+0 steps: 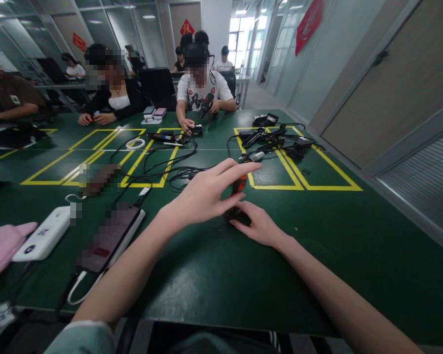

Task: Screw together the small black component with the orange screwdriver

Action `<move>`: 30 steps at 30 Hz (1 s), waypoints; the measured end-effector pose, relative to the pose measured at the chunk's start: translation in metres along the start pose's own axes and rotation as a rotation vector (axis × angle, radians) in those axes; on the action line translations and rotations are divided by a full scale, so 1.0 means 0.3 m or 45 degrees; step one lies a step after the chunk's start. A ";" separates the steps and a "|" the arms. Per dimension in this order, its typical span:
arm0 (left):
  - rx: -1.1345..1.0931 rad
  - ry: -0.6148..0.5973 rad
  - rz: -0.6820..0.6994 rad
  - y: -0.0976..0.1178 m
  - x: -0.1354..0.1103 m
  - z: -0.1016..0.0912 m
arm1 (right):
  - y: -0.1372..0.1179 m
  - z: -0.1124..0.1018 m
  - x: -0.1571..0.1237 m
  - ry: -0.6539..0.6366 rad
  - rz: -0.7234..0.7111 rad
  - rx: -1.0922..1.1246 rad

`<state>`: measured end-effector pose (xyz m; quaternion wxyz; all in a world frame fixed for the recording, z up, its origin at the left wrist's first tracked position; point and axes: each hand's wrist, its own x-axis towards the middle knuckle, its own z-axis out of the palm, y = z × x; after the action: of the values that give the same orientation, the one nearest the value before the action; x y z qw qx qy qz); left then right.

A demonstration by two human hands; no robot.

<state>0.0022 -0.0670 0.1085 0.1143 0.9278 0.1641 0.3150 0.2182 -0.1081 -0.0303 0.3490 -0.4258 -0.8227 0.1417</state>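
In the middle of the head view, my left hand (206, 191) reaches from the left, its thumb and fingers around an upright red-and-black screwdriver (239, 185). The index finger extends past the handle; the thumb crosses its lower end. The screwdriver's tip is hidden. Directly below, my right hand (258, 223) is closed on a small black part (239, 215) at the tabletop. Fingers cover much of that part, so its kind cannot be made out.
Black cables and tools (276, 140) lie beyond my hands among yellow tape outlines (332, 188). To the left are a phone (112, 236), a white power bank (46, 233) and a pink cloth item (3, 246). A person opposite holds a black device (206, 104); others sit further left.
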 end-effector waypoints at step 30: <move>0.131 -0.027 -0.001 0.003 0.015 0.020 | 0.007 0.002 -0.013 0.063 0.001 -0.005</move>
<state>0.0095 -0.0669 0.1066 0.0683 0.9357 0.1791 0.2962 0.2208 -0.1100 -0.0337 0.3684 -0.4302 -0.8139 0.1295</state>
